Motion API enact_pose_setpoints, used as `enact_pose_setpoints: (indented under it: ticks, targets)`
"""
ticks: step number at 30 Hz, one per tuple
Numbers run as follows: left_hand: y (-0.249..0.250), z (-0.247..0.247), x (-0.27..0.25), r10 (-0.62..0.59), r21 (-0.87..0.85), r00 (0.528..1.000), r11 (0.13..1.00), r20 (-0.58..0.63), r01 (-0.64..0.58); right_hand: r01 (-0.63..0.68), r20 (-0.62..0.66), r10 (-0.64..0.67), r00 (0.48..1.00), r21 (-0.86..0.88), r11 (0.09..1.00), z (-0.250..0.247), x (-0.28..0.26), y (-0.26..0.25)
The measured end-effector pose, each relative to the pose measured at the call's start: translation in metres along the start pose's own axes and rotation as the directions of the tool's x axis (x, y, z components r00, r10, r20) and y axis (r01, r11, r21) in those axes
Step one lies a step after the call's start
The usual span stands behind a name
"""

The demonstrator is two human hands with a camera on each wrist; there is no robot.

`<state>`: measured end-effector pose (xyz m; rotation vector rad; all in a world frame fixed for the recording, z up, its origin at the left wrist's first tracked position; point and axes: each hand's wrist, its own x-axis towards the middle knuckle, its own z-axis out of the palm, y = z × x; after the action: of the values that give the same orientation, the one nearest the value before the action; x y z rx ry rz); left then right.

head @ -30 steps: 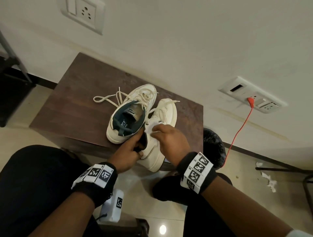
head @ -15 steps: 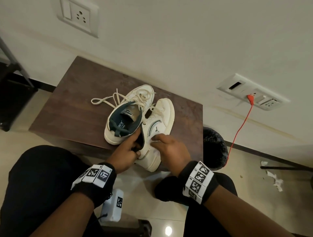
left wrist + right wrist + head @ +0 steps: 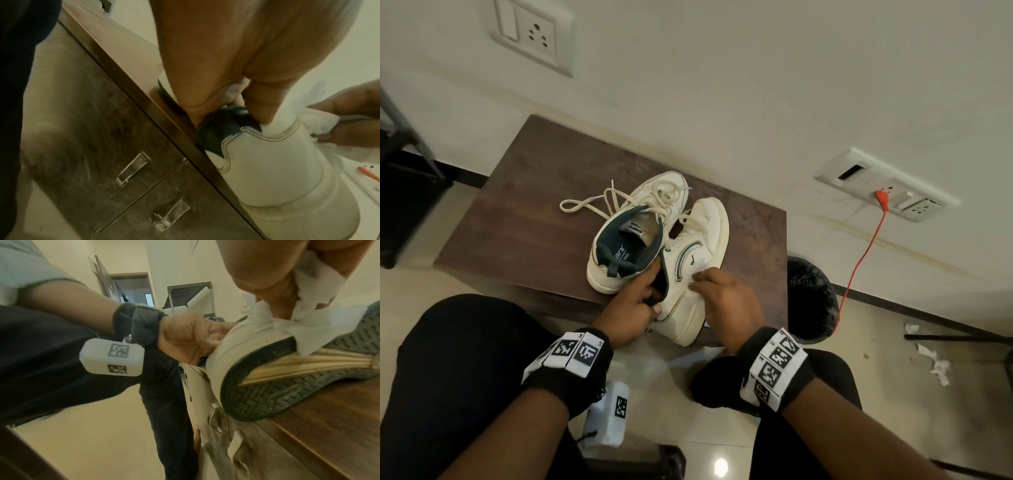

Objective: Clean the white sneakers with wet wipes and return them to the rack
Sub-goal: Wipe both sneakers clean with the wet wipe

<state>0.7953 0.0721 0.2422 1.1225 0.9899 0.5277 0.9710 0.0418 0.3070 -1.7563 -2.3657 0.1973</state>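
Note:
Two white sneakers sit on a dark wooden cabinet (image 3: pixel 524 219). The left sneaker (image 3: pixel 619 246) stands upright with loose laces. The right sneaker (image 3: pixel 695 260) is tipped on its side, heel over the cabinet's front edge, sole showing in the right wrist view (image 3: pixel 287 386). My left hand (image 3: pixel 640 301) grips its dark heel collar (image 3: pixel 222 129), thumb outside and fingers inside. My right hand (image 3: pixel 722 298) holds a crumpled white wet wipe (image 3: pixel 308 293) and presses it against the sneaker's outer side near the heel; the wipe (image 3: pixel 320 120) also shows in the left wrist view.
The cabinet has drawers with clear handles (image 3: pixel 133 168) on its front. A black bin (image 3: pixel 811 298) stands right of it, with crumpled wipes (image 3: pixel 931 359) on the floor beyond. An orange cable (image 3: pixel 859 260) hangs from a wall socket (image 3: pixel 883 195). A dark rack (image 3: pixel 400 192) is at far left.
My right hand with the wipe slid from the sneaker's mid side toward the heel, uncovering the side stripe. My left hand kept its grip on the heel collar.

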Motion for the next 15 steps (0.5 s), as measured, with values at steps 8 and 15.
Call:
enact_pose_setpoints:
  ticks: [8, 15]
  targets:
    - [-0.001, 0.001, 0.001, 0.018, -0.012, 1.0, 1.0, 0.002, -0.018, -0.246, -0.112, 0.243, 0.964, -0.013, 0.969, -0.01, 0.04, 0.024]
    - [0.002, 0.003, -0.001, 0.04, -0.032, 0.999, 0.999, -0.018, -0.041, -0.175, -0.096, 0.181, 0.979, 0.062, 0.983, -0.004, 0.015, 0.008]
